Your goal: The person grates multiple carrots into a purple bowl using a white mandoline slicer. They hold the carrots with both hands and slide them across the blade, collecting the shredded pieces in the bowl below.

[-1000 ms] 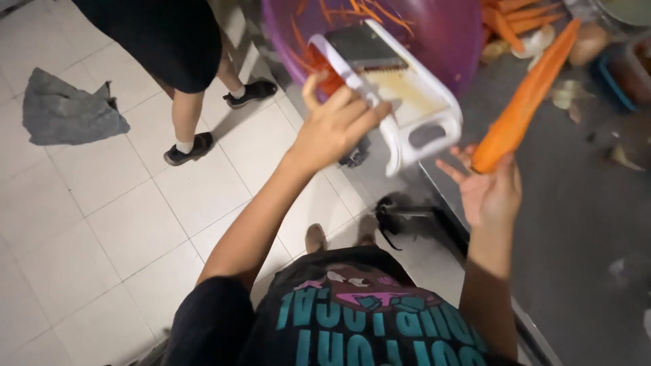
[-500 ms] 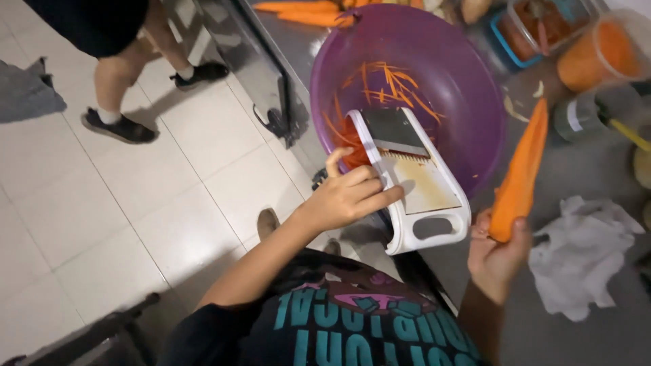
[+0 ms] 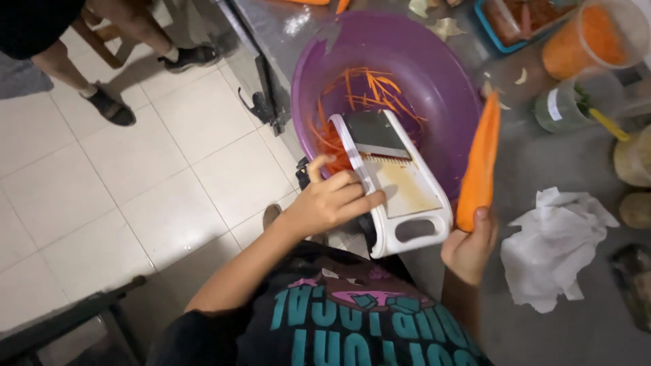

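left hand (image 3: 332, 202): forearm stretched forward, fingers curled shut in a grip, thumb up | right hand (image 3: 469, 245): raised, fingers apparently closed in a grasp, partly hidden | elbows bent

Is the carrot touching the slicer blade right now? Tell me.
No, the right hand holds the carrot upright beside the white slicer, clear of it, while the left hand grips the slicer over the purple bowl.

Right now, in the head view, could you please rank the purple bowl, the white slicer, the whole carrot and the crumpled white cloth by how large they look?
1. Purple bowl
2. White slicer
3. Crumpled white cloth, close to the slicer in size, so unsure
4. Whole carrot
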